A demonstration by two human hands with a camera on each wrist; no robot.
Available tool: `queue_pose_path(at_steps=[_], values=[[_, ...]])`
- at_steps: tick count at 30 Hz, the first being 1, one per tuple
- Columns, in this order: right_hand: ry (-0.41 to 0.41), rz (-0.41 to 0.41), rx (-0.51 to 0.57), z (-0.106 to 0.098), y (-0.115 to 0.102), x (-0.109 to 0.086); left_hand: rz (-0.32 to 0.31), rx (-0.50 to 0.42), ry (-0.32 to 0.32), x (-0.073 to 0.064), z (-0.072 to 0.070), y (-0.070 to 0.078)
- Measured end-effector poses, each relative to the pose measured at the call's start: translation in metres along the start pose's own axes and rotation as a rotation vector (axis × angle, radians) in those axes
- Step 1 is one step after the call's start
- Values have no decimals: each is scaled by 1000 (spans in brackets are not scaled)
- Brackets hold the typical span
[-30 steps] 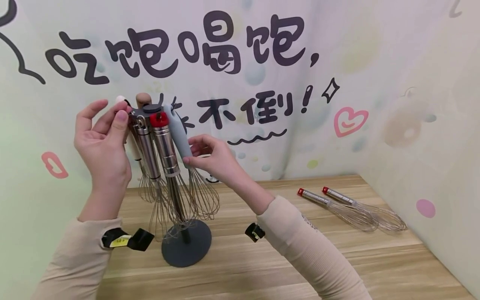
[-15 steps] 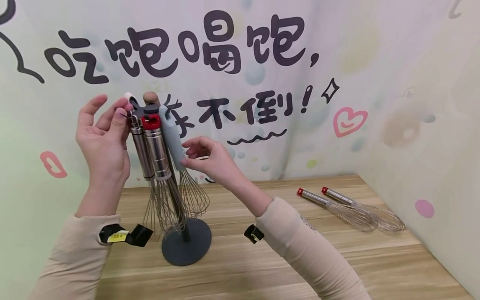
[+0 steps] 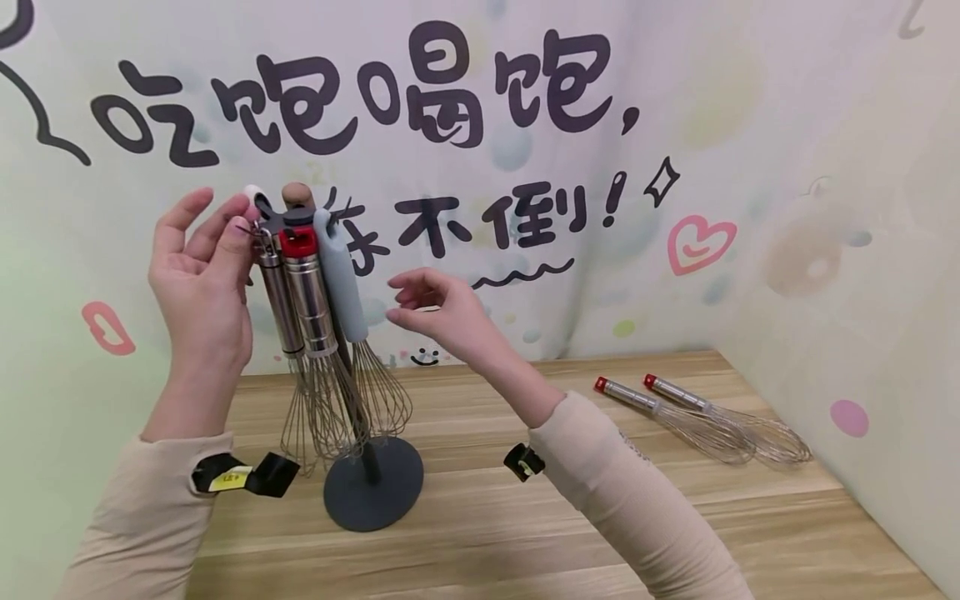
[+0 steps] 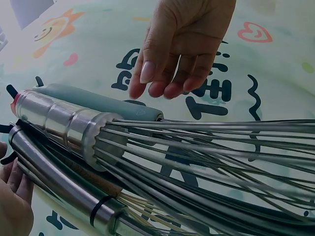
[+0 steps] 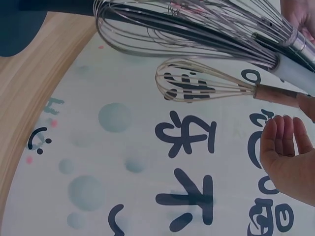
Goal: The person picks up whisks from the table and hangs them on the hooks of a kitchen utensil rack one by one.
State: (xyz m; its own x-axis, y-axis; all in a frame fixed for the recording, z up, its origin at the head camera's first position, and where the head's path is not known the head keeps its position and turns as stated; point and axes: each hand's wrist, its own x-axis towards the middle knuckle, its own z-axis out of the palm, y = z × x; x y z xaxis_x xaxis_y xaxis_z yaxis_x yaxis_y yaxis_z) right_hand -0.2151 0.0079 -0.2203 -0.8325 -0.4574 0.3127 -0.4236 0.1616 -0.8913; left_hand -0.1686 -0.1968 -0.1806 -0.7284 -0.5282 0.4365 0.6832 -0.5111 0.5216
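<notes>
A dark grey whisk stand (image 3: 375, 492) rises from a round base, its hooks hung with several whisks. At its top left, my left hand (image 3: 202, 279) pinches a hook end between thumb and forefinger. In front hang a plain steel whisk (image 3: 281, 307) and a red-tipped steel whisk (image 3: 310, 302). To their right is a whisk with a light blue handle (image 3: 343, 287). Apart from that handle, my right hand (image 3: 453, 317) hovers with loosely bent fingers, holding nothing. Behind are a white handle end (image 3: 253, 193) and a wooden-handled whisk (image 5: 276, 94), plainer in the right wrist view.
Two red-tipped steel whisks, a left one (image 3: 675, 417) and a right one (image 3: 735, 417), lie side by side at the right of the wooden table (image 3: 540, 533). A printed wall sheet (image 3: 555, 250) stands close behind the table.
The whisks have swung round to the left on the stand. My right hand has come away from the light blue handle toward the right. My left hand stays at the stand's top.
</notes>
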Motion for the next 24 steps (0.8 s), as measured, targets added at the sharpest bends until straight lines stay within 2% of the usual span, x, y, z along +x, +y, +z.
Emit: queue_pose_path(at_steps=[5,12,24], values=[[41,17,2,-12,5,-1,22,45,10,-1,-1,3],[98,26,3,-34,11,-3,119,73,15,-5,2,7],[194,92,57,-88,26,-12,149,51,19,-10,4,11]])
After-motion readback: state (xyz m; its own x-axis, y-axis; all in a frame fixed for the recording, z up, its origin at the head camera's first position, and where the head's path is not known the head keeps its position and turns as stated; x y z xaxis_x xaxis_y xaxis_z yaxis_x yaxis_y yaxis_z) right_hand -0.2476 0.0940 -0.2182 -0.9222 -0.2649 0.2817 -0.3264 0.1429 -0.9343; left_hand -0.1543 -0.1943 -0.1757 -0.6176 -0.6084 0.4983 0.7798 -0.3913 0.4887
